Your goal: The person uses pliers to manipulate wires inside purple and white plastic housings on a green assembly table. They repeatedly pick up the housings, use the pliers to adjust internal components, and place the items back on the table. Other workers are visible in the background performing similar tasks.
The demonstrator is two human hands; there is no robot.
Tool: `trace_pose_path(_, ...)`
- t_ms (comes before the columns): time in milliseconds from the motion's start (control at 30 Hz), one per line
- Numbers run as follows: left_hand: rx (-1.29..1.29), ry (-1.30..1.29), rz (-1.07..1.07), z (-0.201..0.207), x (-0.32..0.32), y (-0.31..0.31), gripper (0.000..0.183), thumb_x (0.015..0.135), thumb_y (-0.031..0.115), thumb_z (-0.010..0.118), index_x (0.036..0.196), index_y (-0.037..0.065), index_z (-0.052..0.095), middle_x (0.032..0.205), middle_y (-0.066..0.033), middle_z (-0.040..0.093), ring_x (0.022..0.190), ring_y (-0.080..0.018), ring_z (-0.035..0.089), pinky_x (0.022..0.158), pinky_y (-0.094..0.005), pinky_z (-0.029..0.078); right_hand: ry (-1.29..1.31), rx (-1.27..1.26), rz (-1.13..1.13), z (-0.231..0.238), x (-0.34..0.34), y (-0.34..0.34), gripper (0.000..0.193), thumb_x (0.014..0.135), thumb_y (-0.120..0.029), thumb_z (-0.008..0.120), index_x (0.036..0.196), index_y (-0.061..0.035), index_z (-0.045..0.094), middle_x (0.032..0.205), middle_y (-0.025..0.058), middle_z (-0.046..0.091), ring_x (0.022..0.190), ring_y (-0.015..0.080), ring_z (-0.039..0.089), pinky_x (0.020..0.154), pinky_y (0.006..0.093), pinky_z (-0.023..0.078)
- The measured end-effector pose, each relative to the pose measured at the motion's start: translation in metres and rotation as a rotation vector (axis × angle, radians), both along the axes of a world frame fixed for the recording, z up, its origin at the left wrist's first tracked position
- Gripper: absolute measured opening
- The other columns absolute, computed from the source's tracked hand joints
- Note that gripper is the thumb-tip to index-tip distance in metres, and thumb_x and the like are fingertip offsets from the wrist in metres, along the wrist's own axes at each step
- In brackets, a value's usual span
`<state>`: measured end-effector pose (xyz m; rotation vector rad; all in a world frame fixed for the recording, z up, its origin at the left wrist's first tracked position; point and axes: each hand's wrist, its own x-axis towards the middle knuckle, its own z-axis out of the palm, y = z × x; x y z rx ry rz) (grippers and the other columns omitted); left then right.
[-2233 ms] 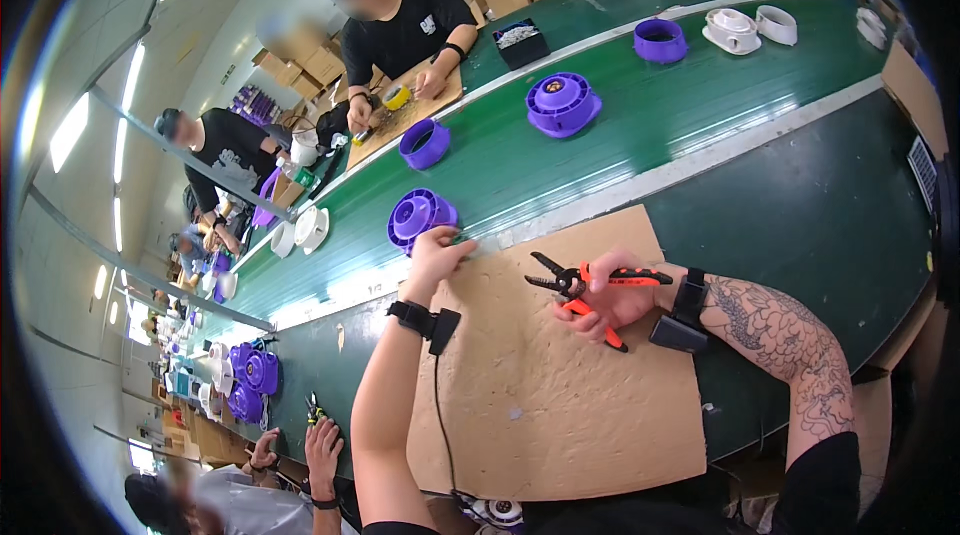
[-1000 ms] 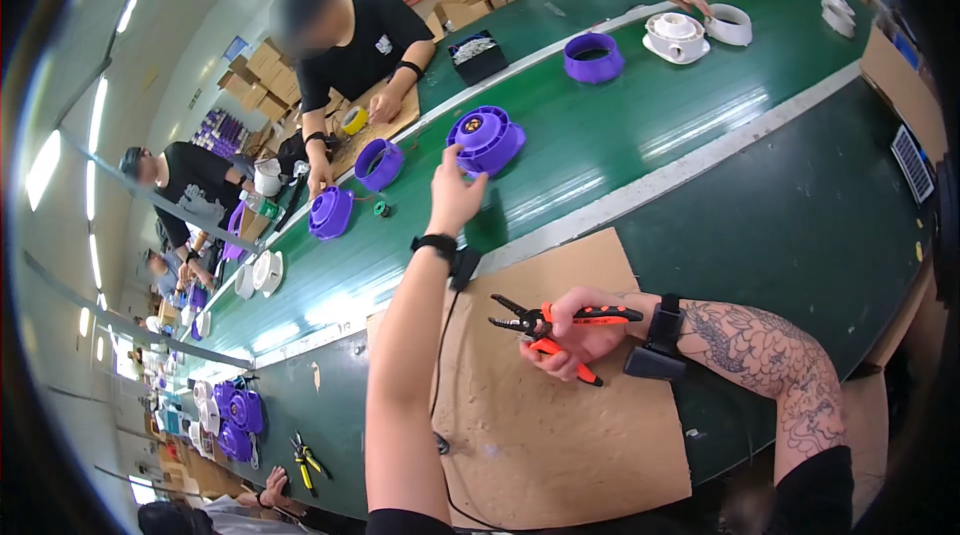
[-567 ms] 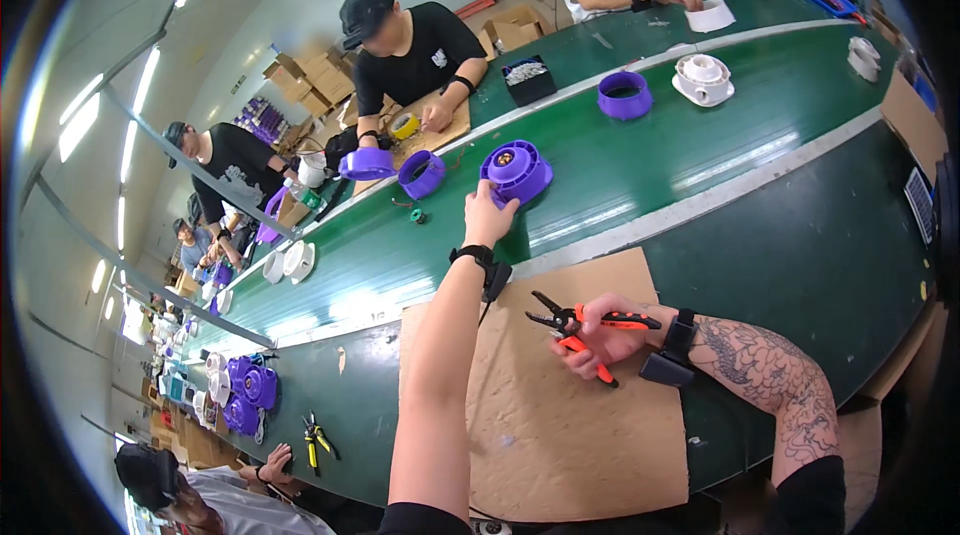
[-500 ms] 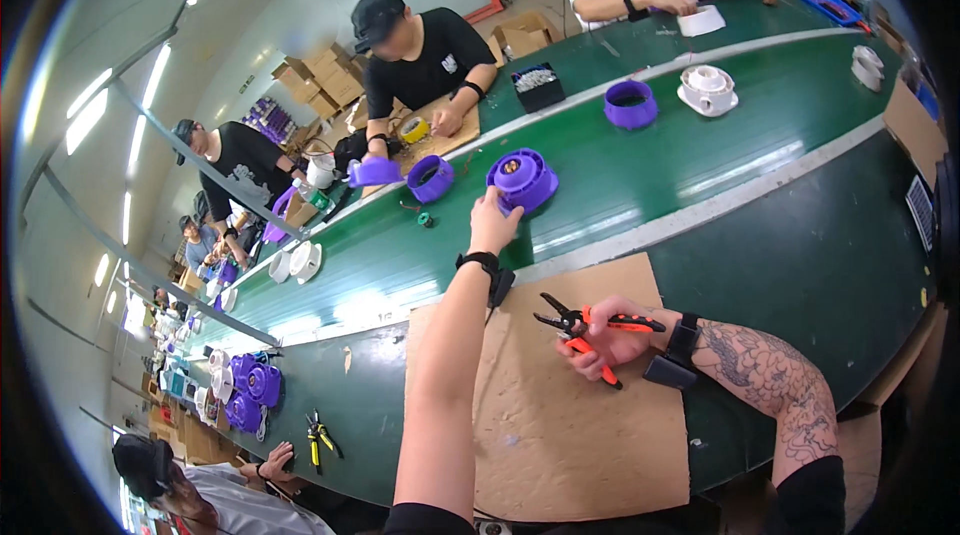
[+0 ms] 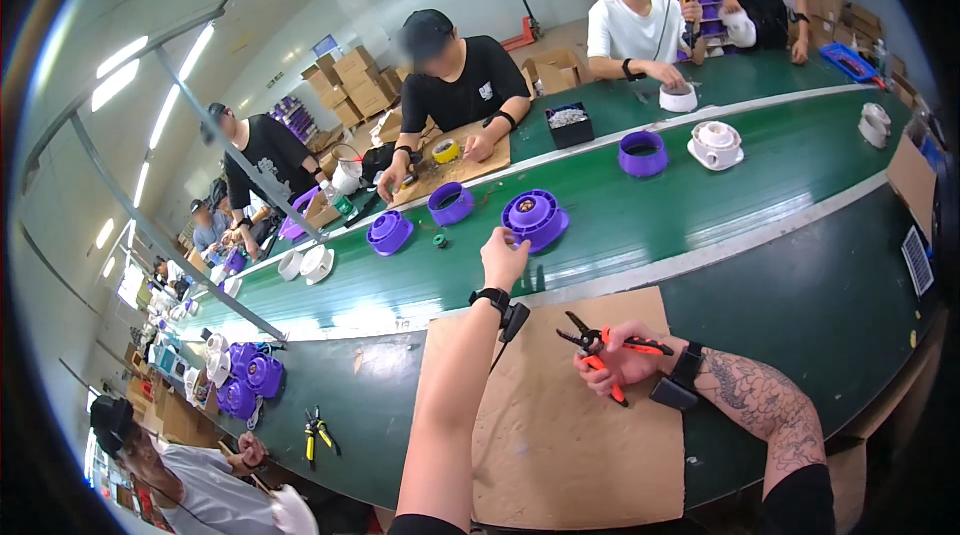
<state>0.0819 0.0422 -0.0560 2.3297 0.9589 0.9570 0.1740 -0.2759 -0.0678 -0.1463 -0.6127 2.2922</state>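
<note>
My left hand (image 5: 503,261) reaches over the conveyor, its fingers closed on the near rim of a round purple plastic housing (image 5: 545,227) with a copper-coloured centre. In my right hand (image 5: 630,360) is a pair of wire strippers (image 5: 592,339) with orange and black handles. The tool's dark jaws stand apart, with nothing between them. Beneath it lies a sheet of brown cardboard (image 5: 575,465) on the green table.
Purple rings (image 5: 642,157), a second purple housing (image 5: 389,233), a white housing (image 5: 715,147) and a small green part (image 5: 440,241) sit on the belt (image 5: 590,205). Yellow-handled pliers (image 5: 318,437) lie at left, near stacked purple housings (image 5: 255,375). Co-workers sit and stand around.
Across the belt, a co-worker's hand has let go of the second purple housing, which now rests on the belt. My left hand stays at its housing. The co-worker at lower left has raised a hand.
</note>
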Motion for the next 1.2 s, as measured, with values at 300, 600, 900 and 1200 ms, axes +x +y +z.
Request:
trace_pose_path(300, 0.125, 0.074, 0.011, -0.006, -0.003, 0.014, 0.041, 0.078, 0.026, 0.088, 0.105, 0.003, 0.067, 0.098, -0.0206, 0.074, 0.093, -0.0366, 0.072, 0.085, -0.0438, 0.056, 0.001, 0.003, 0.016, -0.004, 0.0, 0.002, 0.047, 0.08, -0.028, 0.062, 0.117, 0.0004, 0.054, 0.086, 0.0076, 0.052, 0.079, 0.0197, 0.048, 0.08, 0.0364, 0.042)
trace_pose_path(600, -1.084, -0.658, -0.381, 0.038, -0.138, -0.076, 0.009, 0.104, 0.013, 0.062, 0.105, 0.013, 0.053, 0.113, -0.0023, 0.064, 0.101, -0.0203, 0.068, 0.086, -0.044, 0.061, -0.01, -0.013, -0.002, -0.003, -0.003, 0.004, 0.044, 0.08, -0.026, 0.06, 0.115, 0.0005, 0.057, 0.085, 0.008, 0.053, 0.075, 0.0195, 0.049, 0.077, 0.0361, 0.042)
trace_pose_path(900, -1.084, -0.542, -0.28, 0.024, -0.206, -0.116, 0.09, 0.093, -0.004, 0.072, 0.165, 0.004, 0.019, 0.151, -0.0258, 0.05, 0.121, -0.0268, 0.065, 0.095, -0.0358, 0.058, -0.412, 0.078, -0.178, 0.033, -0.004, -0.01, 0.045, 0.085, -0.021, 0.062, 0.124, 0.001, 0.056, 0.096, 0.0086, 0.061, 0.09, 0.0203, 0.059, 0.088, 0.0356, 0.047)
trace_pose_path(1200, -1.187, -0.71, -0.481, 0.006, -0.204, -0.123, 0.09, 0.091, -0.004, 0.074, 0.163, -0.003, 0.02, 0.154, -0.0204, 0.05, 0.13, -0.0233, 0.061, 0.11, -0.0357, 0.051, -1.828, 0.406, -0.219, 0.156, -0.033, -0.075, 0.044, 0.092, -0.035, 0.073, 0.125, -0.0065, 0.068, 0.086, 0.0096, 0.069, 0.083, 0.0167, 0.064, 0.073, 0.0343, 0.049)
